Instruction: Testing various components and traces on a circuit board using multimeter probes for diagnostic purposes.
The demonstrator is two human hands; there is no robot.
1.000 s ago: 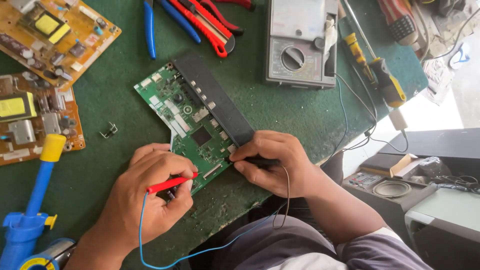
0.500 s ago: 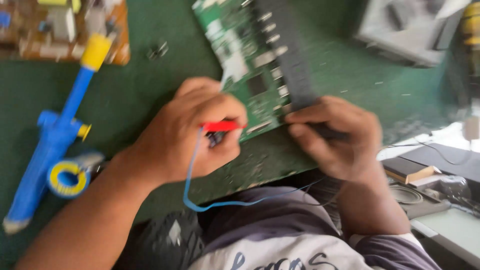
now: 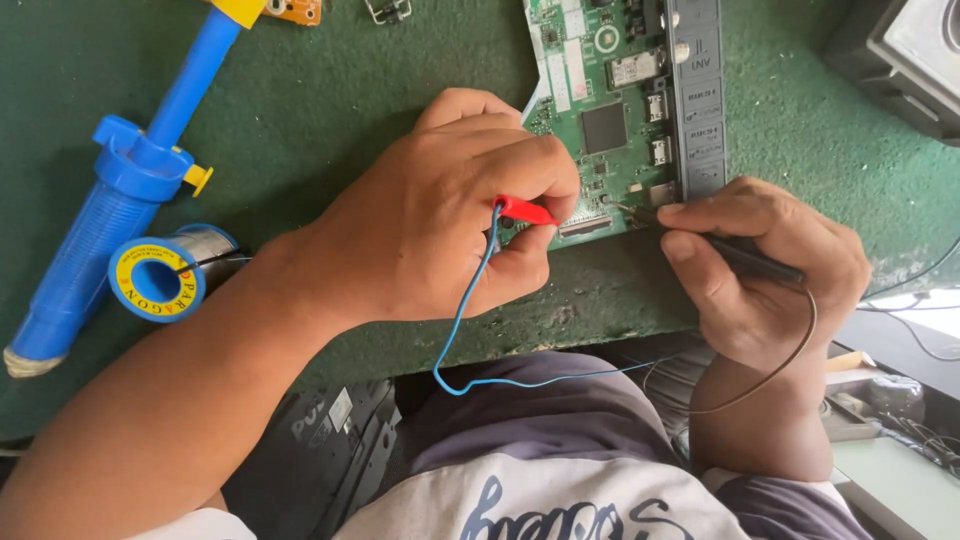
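A green circuit board [image 3: 600, 120] with a dark connector strip lies on the green mat at top centre. My left hand [image 3: 450, 210] pinches a red test probe [image 3: 525, 211] whose thin blue wire loops down over my lap; its tip rests at the board's near edge. My right hand [image 3: 765, 270] grips a black test probe [image 3: 735, 252] with a dark lead, its metal tip touching the board's lower corner by the connector strip.
A blue desoldering pump [image 3: 130, 180] with a yellow cap lies on the left, next to a spool of solder wire [image 3: 165, 275]. The green mat [image 3: 330, 110] covers the bench. A grey device [image 3: 915, 50] sits at top right; cables and boxes lie lower right.
The view has swung down and closer, so the board now sits at the top edge. Both hands keep their probes on the board's near edge.
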